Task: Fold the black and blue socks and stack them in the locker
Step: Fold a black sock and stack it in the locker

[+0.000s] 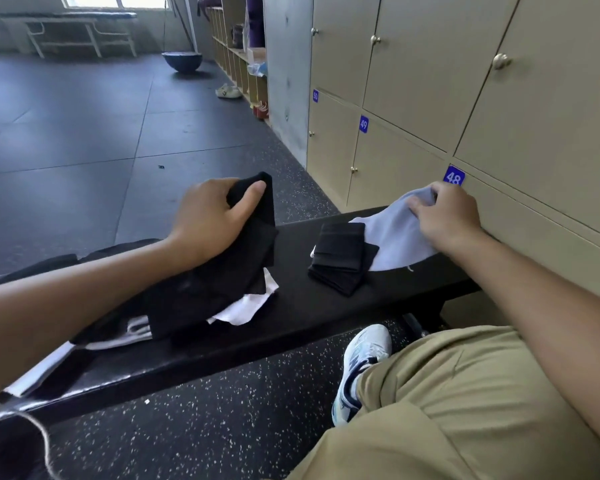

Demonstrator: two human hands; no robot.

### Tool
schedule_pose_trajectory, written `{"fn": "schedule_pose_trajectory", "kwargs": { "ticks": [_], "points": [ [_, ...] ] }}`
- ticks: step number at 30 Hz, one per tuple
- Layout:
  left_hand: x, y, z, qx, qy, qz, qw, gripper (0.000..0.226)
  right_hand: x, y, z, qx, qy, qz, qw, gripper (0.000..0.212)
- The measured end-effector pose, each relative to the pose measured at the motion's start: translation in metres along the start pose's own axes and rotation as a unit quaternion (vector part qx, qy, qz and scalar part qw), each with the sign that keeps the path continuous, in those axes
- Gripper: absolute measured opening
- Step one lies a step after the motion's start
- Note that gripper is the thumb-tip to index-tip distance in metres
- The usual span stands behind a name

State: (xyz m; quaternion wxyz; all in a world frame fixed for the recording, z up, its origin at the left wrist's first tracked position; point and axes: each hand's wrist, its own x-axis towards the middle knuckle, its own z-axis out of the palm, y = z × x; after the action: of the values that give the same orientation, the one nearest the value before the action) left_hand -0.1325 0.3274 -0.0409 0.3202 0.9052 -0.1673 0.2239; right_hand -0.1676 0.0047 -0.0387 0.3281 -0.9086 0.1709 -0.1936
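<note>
Pinching the blue sock (392, 237) on the bench (291, 317) with the right hand (444, 216) while the left hand (208, 220) grips a black sock (257, 230), apparently lifted, calls for flattening before folding.

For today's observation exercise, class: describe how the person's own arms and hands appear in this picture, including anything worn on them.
Both arms are bare from the frame's edge to the wrist, with no sleeve in view. The left hand and right hand wear no gloves, and no rings, watch or wristband show on the sides visible. No cables or markings appear on either arm.
</note>
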Motion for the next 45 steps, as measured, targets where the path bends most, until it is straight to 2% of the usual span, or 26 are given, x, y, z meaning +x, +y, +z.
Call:
{"fn": "schedule_pose_trajectory", "kwargs": {
  "ticks": [6, 11, 16, 20, 23, 27, 29, 33, 35, 38, 42, 45],
  "points": [
    [0.038, 0.039, 0.04, -0.053, -0.006, -0.023, 0.998, 0.059, 0.012, 0.028, -0.03, -0.033, 0.022, -0.003, 0.999, 0.024],
    [0.067, 0.073, 0.084, -0.118, -0.044, -0.022, 0.992, 0.056, 0.024, 0.06, -0.059, -0.046, 0.045, 0.009, 0.998, 0.018],
    [0.089, 0.105, 0.136, -0.152, -0.097, -0.062, 0.982, 0.065, 0.038, 0.092, -0.075, -0.07, 0.057, 0.033, 0.995, 0.02],
    [0.101, 0.125, 0.177, -0.136, -0.141, -0.066, 0.978, 0.054, 0.052, 0.117, -0.082, -0.069, 0.074, 0.07, 0.992, 0.02],
    [0.109, 0.128, 0.203, -0.109, -0.185, -0.055, 0.975, 0.054, 0.059, 0.131, -0.079, -0.074, 0.071, 0.09, 0.991, 0.02],
    [0.111, 0.122, 0.23, -0.056, -0.242, -0.051, 0.967, 0.054, 0.057, 0.14, -0.066, -0.086, 0.06, 0.102, 0.989, 0.009],
    [0.111, 0.116, 0.236, -0.038, -0.26, -0.048, 0.964, 0.051, 0.053, 0.143, -0.058, -0.116, 0.057, 0.084, 0.988, 0.019],
    [0.107, 0.103, 0.23, -0.015, -0.249, 0.023, 0.968, 0.069, 0.042, 0.145, -0.043, -0.175, 0.057, 0.038, 0.982, 0.041],
    [0.103, 0.098, 0.223, -0.003, -0.254, 0.081, 0.964, 0.069, 0.039, 0.142, -0.037, -0.195, 0.064, 0.033, 0.978, 0.042],
    [0.098, 0.089, 0.213, 0.013, -0.316, 0.159, 0.935, 0.061, 0.036, 0.133, -0.032, -0.203, 0.045, 0.032, 0.978, 0.036],
    [0.088, 0.079, 0.209, 0.045, -0.418, 0.194, 0.886, 0.077, 0.034, 0.125, -0.023, -0.141, -0.045, 0.134, 0.98, 0.031],
    [0.084, 0.079, 0.211, 0.07, -0.442, 0.194, 0.873, 0.097, 0.03, 0.122, -0.012, -0.148, -0.119, 0.196, 0.962, 0.044]
  ]
}}
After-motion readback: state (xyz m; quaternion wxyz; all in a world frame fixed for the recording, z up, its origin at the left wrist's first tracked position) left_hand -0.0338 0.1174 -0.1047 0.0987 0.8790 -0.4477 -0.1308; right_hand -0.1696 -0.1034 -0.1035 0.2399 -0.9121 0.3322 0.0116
